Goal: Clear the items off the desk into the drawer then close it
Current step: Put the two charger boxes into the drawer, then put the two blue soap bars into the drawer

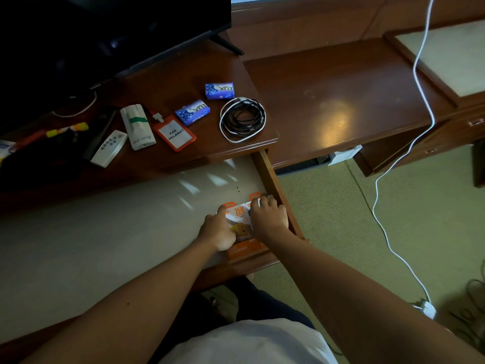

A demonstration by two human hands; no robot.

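Observation:
The drawer (pixel 273 179) stands pulled out below the desk edge, its pale floor lit. In its front right corner lie two orange-and-white charger boxes (pixel 240 214). My left hand (pixel 217 229) grips the left box by its side. My right hand (pixel 267 216) rests curled over the right box. On the desk (pixel 183 69) remain two blue soap boxes (pixel 219 90) (pixel 192 112), a coil of black and white cable (pixel 242 119), an orange badge holder (pixel 174 133), a white air freshener (pixel 137 126) and a white remote (pixel 109 148).
A dark TV (pixel 105 30) stands at the desk's back left. Pens and dark clutter (pixel 65 130) lie at the left. A lower side table (pixel 341 101) sits to the right, with a white charging cable (pixel 417 74) hanging to the carpet.

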